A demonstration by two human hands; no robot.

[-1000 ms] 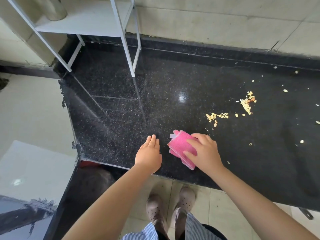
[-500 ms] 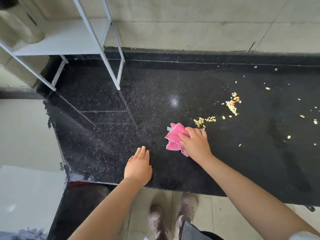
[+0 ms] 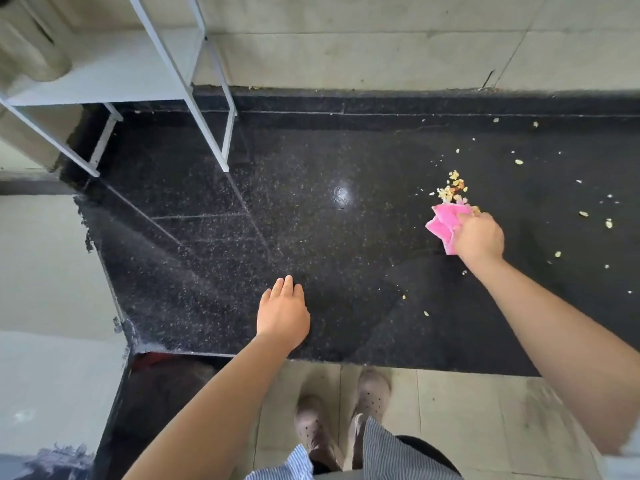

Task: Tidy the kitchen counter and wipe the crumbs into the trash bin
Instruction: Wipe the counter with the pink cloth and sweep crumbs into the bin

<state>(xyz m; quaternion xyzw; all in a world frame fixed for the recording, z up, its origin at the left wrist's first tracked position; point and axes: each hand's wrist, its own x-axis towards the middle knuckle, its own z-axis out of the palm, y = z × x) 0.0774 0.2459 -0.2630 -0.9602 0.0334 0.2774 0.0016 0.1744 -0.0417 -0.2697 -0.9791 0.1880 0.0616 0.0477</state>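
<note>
A black speckled counter [image 3: 311,209] fills the middle of the view. My right hand [image 3: 479,237] grips a folded pink cloth [image 3: 445,223] and holds it on the counter, right below a heap of yellow crumbs [image 3: 452,188]. More loose crumbs [image 3: 583,213] lie scattered to the right and toward the front edge. My left hand [image 3: 282,311] rests flat on the counter near the front edge, fingers straight, holding nothing. No trash bin is in view.
A white metal rack [image 3: 187,84] stands on the counter's back left corner, with a metal canister [image 3: 31,53] on its shelf. A tiled wall [image 3: 381,39] backs the counter. My shoes [image 3: 346,414] stand on the tile floor below the front edge.
My right hand has slid the pink cloth from near the left hand to the right and away, past the small crumb cluster, up to the larger heap. My left hand stayed flat on the counter.
</note>
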